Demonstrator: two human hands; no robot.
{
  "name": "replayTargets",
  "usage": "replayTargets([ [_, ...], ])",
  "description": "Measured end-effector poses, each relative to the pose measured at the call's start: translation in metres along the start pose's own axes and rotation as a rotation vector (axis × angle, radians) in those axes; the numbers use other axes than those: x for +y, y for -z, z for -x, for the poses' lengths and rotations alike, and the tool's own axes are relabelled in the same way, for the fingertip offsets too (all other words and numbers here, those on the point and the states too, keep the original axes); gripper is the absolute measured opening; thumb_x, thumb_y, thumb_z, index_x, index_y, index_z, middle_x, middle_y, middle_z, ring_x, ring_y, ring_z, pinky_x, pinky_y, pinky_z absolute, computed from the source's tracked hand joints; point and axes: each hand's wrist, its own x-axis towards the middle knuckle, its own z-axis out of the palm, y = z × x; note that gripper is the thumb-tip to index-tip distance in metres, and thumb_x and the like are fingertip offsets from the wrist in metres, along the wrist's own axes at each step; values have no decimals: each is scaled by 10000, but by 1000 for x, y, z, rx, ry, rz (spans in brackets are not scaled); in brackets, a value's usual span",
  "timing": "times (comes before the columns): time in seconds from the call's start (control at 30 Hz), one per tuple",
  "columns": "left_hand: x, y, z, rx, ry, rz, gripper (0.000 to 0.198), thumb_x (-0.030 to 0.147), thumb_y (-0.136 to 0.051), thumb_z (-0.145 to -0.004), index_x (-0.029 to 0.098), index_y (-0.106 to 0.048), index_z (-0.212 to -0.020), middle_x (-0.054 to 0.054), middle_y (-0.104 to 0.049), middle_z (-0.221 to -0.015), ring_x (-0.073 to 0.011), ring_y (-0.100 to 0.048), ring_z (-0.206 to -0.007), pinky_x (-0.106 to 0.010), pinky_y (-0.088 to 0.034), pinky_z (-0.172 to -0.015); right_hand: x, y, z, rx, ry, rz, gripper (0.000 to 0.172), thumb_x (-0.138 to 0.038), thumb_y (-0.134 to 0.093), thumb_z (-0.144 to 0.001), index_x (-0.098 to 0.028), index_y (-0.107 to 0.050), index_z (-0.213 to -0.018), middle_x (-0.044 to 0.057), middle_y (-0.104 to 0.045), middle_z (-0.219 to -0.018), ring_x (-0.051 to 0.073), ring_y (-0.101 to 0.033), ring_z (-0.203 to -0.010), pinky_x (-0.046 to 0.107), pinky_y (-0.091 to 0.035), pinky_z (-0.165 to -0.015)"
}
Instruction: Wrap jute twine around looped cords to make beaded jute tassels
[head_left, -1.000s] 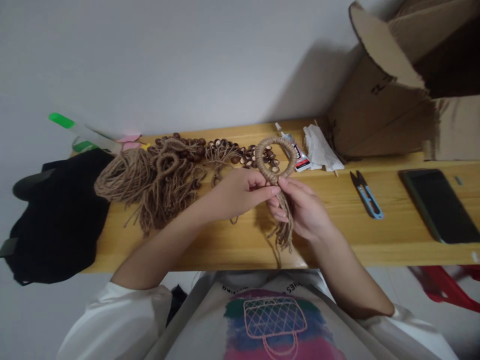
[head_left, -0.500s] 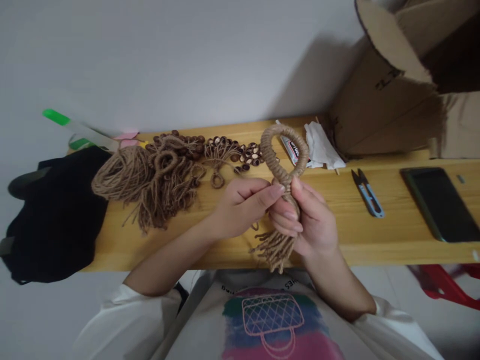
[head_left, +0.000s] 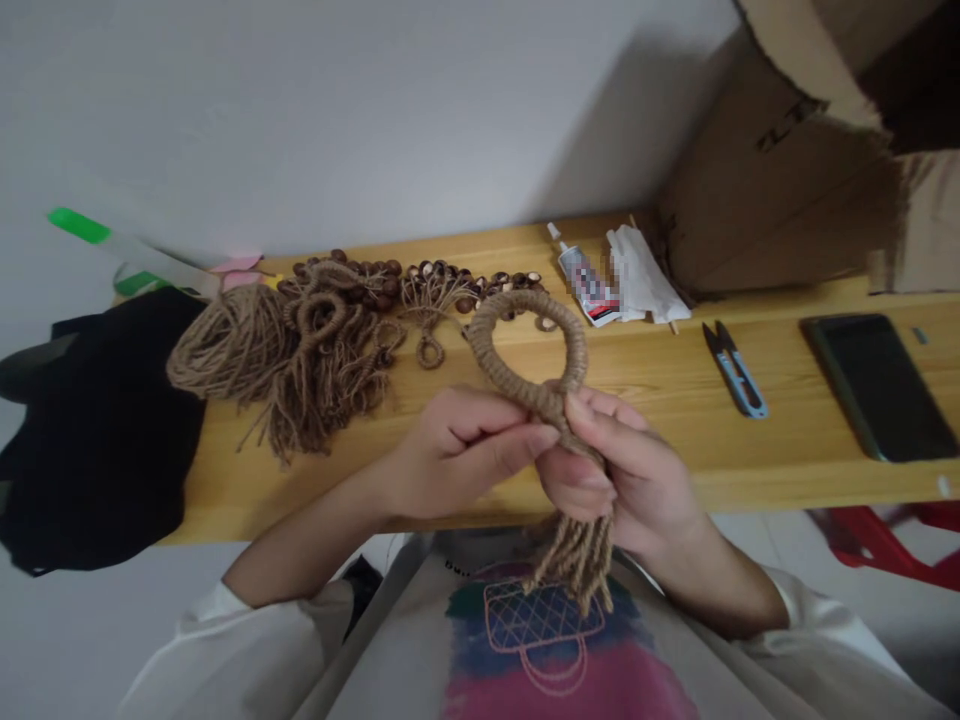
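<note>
Over the near edge of the bench [head_left: 750, 450], pinching the jute ring [head_left: 525, 298] at its wrapped neck, left hand [head_left: 457, 450] and right hand [head_left: 637, 480] both clenched on it, drawn chestward since a moment ago, fringe [head_left: 577, 560] now hanging over the shirt [head_left: 540, 650].

Off-white long-sleeved top [head_left: 405, 650]. Left sleeve [head_left: 247, 640] & right sleeve [head_left: 832, 640] pushed up approx to elbows, forearms uncovered. Left hand [head_left: 457, 450] & right hand [head_left: 622, 475] bare. Chest print [head_left: 544, 630]: pink outline of lattice bag w/ handle over green, blue & magenta bands, small dark lettering above.
</note>
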Motion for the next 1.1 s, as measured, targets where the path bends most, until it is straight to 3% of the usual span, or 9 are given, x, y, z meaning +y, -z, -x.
replayTargets([
  [0.1,-12,10,-6,-84,4,-20,436,432,-531,-857,153,-595,-528,6,-464,-443,-84,-397,-424,-224,-316,-411,-2,1,-15,1,1,46,240,-349,-620,-824,-197,-452,-746,-91,-436,-495,-4,-159,-343,97,-154,-319],
  [0.2,-23,18,-14,-84,-4,37,432,483,-540,-844,146,-633,-590,18,-471,-443,-75,-403,-420,-209,-346,-434,-1,2,-27,28,54,126,256,-378,-634,-811,-199,-456,-769,-86,-462,-498,0,-204,-340,107,-173,-327],
  [0.33,-34,21,-22,8,17,22,444,529,-601,-781,132,-595,-583,-1,-556,-511,-88,-501,-509,-201,-419,-514,-1,5,-35,65,121,199,261,-402,-616,-822,-227,-464,-943,-82,-505,-498,22,-252,-325,124,-190,-326],
  [0.43,-38,19,-24,35,17,103,367,497,-657,-747,131,-632,-754,-13,-632,-625,-101,-580,-587,-200,-467,-572,-3,9,-36,47,134,240,328,-395,-592,-842,-236,-433,-1079,-77,-525,-504,28,-265,-321,129,-183,-327],
  [0.63,-40,14,-24,166,74,217,362,405,-759,-667,129,-654,-875,-11,-655,-640,-106,-606,-569,-198,-485,-548,-7,13,-37,58,127,275,430,-405,-610,-825,-233,-407,-1163,-79,-534,-520,30,-290,-324,138,-173,-333],
  [0.9,-40,7,-21,240,36,215,256,396,-775,-646,155,-707,-699,-7,-649,-561,-101,-577,-498,-213,-470,-487,-8,16,-36,5,65,242,355,-403,-618,-807,-226,-450,-1065,-69,-551,-507,41,-304,-319,143,-202,-330],
  [1.1,-36,2,-23,398,23,175,299,427,-797,-596,157,-670,-621,1,-645,-543,-88,-551,-456,-208,-464,-446,-7,23,-35,21,169,366,245,-424,-549,-857,-185,-508,-890,22,-648,-637,93,-522,-489,189,-373,-454],
])
